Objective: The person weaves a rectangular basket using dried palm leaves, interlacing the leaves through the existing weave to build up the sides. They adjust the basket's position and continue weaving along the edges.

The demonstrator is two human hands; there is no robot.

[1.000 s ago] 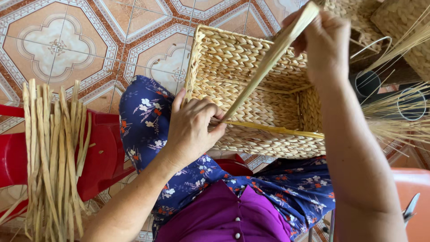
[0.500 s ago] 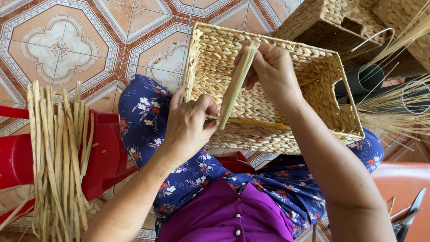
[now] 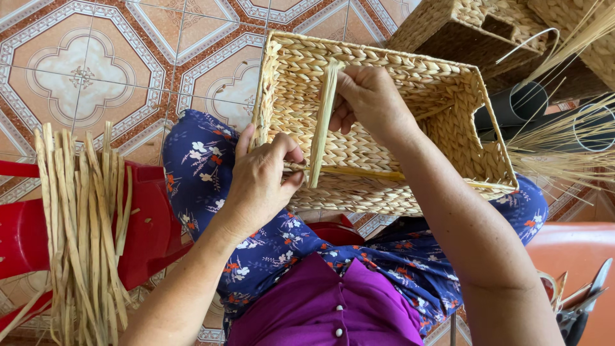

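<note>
Left hand [image 3: 259,182] pinched strand [image 3: 322,122] at basket [image 3: 391,192] rim, on your lap | right hand [image 3: 368,102] gripped strand's upper end inside | risk: your hard tug could've split the dry strand or loosened the weave.

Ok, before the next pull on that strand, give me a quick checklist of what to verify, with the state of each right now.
1. Right hand grips the strand near its top: ok.
2. Left hand pinches the strand's lower end at the basket rim: ok.
3. Basket rests on the lap, tilted toward the camera: ok.
4. Strand runs straight, no kink showing: ok.
5. Strand tucked under the weave: cannot tell, fingers cover it.
6. Spare strands lie on the red stool beside the left arm: ok.
</note>
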